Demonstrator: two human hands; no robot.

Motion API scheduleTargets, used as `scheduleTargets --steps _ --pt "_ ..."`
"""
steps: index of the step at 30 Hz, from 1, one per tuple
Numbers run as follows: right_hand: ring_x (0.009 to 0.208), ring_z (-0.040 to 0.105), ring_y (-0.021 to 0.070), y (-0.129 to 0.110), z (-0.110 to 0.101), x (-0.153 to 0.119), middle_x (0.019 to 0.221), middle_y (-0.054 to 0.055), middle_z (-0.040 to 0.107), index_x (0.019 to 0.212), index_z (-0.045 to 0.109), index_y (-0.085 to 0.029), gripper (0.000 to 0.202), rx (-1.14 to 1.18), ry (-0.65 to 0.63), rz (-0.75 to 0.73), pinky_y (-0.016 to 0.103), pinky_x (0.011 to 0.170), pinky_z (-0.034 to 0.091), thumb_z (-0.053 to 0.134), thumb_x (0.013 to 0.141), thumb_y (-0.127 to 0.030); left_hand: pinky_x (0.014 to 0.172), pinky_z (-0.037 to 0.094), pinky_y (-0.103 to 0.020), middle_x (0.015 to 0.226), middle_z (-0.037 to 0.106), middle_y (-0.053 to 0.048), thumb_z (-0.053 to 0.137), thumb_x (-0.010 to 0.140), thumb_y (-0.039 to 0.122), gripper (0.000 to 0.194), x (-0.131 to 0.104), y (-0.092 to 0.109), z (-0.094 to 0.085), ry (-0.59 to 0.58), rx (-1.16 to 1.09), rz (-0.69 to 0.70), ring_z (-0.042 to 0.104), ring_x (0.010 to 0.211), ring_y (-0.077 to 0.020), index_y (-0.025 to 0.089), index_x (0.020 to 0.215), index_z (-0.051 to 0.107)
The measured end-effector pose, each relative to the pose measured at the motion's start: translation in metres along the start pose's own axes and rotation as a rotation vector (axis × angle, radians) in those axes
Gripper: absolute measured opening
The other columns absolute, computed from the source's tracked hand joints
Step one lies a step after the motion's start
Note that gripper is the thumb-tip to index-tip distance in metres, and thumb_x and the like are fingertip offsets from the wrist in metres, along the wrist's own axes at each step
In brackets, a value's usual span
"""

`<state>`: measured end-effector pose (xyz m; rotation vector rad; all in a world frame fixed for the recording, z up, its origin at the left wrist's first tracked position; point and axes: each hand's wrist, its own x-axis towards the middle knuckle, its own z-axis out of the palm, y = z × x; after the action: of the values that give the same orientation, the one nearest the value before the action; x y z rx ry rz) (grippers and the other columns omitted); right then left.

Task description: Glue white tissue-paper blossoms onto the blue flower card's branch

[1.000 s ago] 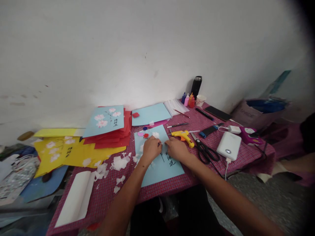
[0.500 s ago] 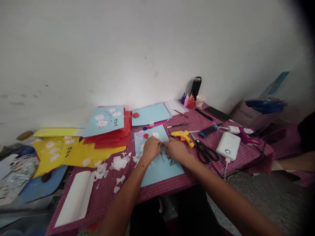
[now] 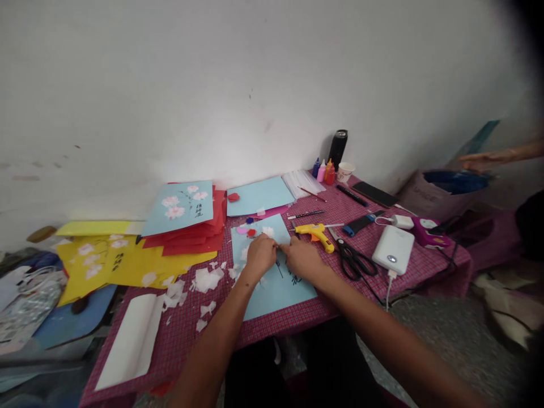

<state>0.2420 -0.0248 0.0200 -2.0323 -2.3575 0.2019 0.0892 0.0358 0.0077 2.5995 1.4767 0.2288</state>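
Note:
A light blue sheet of paper [image 3: 272,300] lies in front of me, with white paper petals and black writing [image 3: 296,277] on it. Above its middle, my left hand [image 3: 260,255] and my right hand [image 3: 301,256] meet at the fingertips, both closed in a pinch. Whatever they hold is too small or hidden to name. A white paper flower [image 3: 268,232] sits just beyond my left hand. To the right of my right hand lie a yellow glue gun [image 3: 314,232] and black-handled scissors [image 3: 355,262].
Torn white paper [image 3: 207,279] lies left of the sheet. A stack of red paper [image 3: 195,241] carries a finished blue flower card [image 3: 181,207]. At right are a white power bank [image 3: 394,249] and a bag [image 3: 437,195], with another person's hand [image 3: 482,161] above it.
The other person's hand has moved from low beside the table's right end up to above the bag. My two hands stay pinched together in nearly the same place.

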Motion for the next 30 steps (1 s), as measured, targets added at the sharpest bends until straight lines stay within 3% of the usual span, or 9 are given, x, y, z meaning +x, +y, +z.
scheduleTargets --steps 6,11,15,20,25,28,30 --pt "0.096 0.068 0.0269 0.006 -0.008 -0.006 0.117 0.015 0.065 0.138 0.062 -0.026 0.044 0.015 0.049 0.033 0.034 0.079 0.05 0.041 0.1 -0.022 0.094 0.05 -0.034 0.099 0.07 -0.01 0.057 0.094 0.022 0.022 -0.002 -0.003 -0.001 0.009 -0.026 0.018 0.066 0.101 -0.0227 0.02 0.098 0.079" --pt "0.105 0.068 0.028 0.051 -0.023 -0.017 0.119 0.017 0.069 0.126 0.068 -0.018 0.039 0.043 0.179 0.23 0.035 0.087 0.048 0.038 0.104 -0.031 0.102 0.049 -0.034 0.112 0.07 -0.01 0.061 0.093 0.02 0.026 -0.013 -0.006 -0.007 0.059 -0.075 0.04 0.064 0.11 -0.0225 0.018 0.116 0.073" --pt "0.105 0.071 0.0301 0.081 -0.022 -0.019 0.115 0.022 0.072 0.117 0.071 -0.01 0.038 0.051 0.123 0.376 0.036 0.088 0.049 0.045 0.101 -0.033 0.108 0.046 -0.038 0.119 0.069 -0.011 0.06 0.094 0.018 0.03 -0.033 -0.005 -0.02 0.125 -0.112 0.044 0.061 0.117 -0.0241 0.017 0.123 0.069" --pt "0.1 0.074 0.0317 0.085 -0.009 -0.011 0.102 0.024 0.075 0.108 0.073 -0.006 0.032 0.072 0.083 0.426 0.037 0.086 0.051 0.052 0.095 -0.026 0.106 0.049 -0.04 0.117 0.07 -0.01 0.058 0.095 0.018 0.026 -0.087 0.007 -0.027 0.241 -0.227 0.098 0.063 0.115 -0.0238 0.019 0.118 0.07" --pt "0.101 0.074 0.033 0.089 -0.012 -0.01 0.105 0.025 0.075 0.105 0.07 -0.007 0.03 0.16 0.136 0.44 0.036 0.085 0.052 0.056 0.09 -0.028 0.103 0.054 -0.041 0.12 0.071 -0.009 0.055 0.099 0.022 0.024 -0.165 0.017 -0.007 0.389 -0.3 0.104 0.065 0.115 -0.0228 0.023 0.117 0.071" --pt "0.101 0.073 0.0296 0.097 -0.017 -0.019 0.109 0.022 0.075 0.111 0.066 -0.011 0.03 0.235 0.197 0.441 0.033 0.082 0.053 0.053 0.091 -0.03 0.097 0.059 -0.041 0.116 0.071 -0.008 0.055 0.098 0.019 0.024 -0.207 0.011 0.005 0.513 -0.3 0.091 0.068 0.11 -0.0227 0.026 0.115 0.071" --pt "0.094 0.073 0.0258 0.102 -0.017 -0.029 0.106 0.016 0.075 0.111 0.062 -0.015 0.03 0.474 0.269 0.433 0.03 0.075 0.054 0.056 0.088 -0.032 0.093 0.06 -0.04 0.112 0.072 -0.008 0.055 0.097 0.015 0.026 -0.228 0.0 0.009 0.603 -0.274 0.076 0.069 0.106 -0.0223 0.027 0.115 0.071"
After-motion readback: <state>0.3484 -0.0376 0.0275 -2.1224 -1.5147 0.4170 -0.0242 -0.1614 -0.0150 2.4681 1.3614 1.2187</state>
